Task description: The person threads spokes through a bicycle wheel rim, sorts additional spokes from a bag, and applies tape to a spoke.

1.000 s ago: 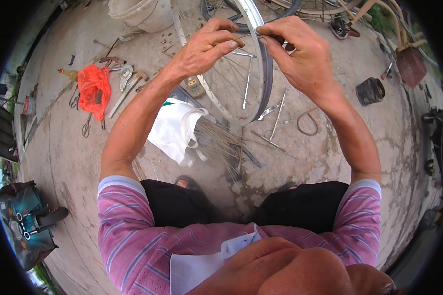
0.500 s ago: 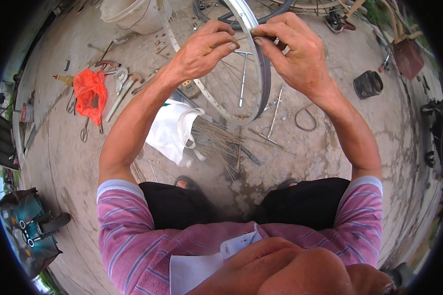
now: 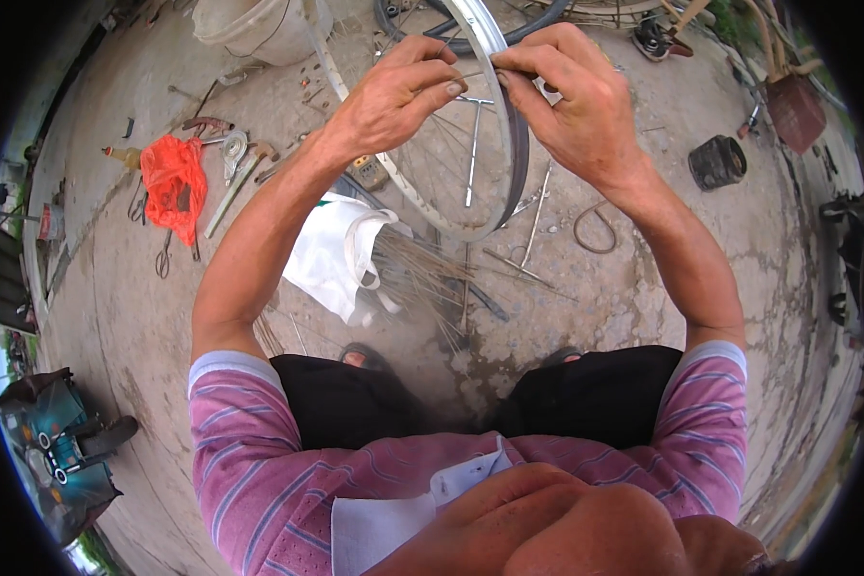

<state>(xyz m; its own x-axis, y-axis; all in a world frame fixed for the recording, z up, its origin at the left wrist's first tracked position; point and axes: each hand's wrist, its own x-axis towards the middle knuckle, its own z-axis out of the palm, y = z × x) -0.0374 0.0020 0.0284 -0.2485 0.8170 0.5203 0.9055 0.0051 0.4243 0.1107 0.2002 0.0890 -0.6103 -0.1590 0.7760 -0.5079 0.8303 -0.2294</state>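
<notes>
A silver bicycle rim [image 3: 477,29] with thin spokes stands upright and slightly tilted between my hands. My left hand [image 3: 403,96] is inside the wheel, its fingers curled in a pinch on a thin spoke that runs toward the rim. My right hand [image 3: 571,106] is at the rim's outer side, thumb and forefinger closed against it; whatever small thing they hold is too small to name. Below the wheel, a white cloth bag [image 3: 326,259] lies beside a bundle of loose spokes [image 3: 422,278]. A T-handled metal wrench [image 3: 473,154] shows through the spokes.
Around me on the concrete are a red plastic bag [image 3: 173,182] with tools beside it, a white bucket [image 3: 250,29], a black can [image 3: 717,163], a bent cable loop [image 3: 595,230] and more wheels [image 3: 538,14]. A teal machine [image 3: 77,451] stands at far left.
My hands and the wheel have shifted slightly left in the picture, while both hands keep closed at the rim and spoke.
</notes>
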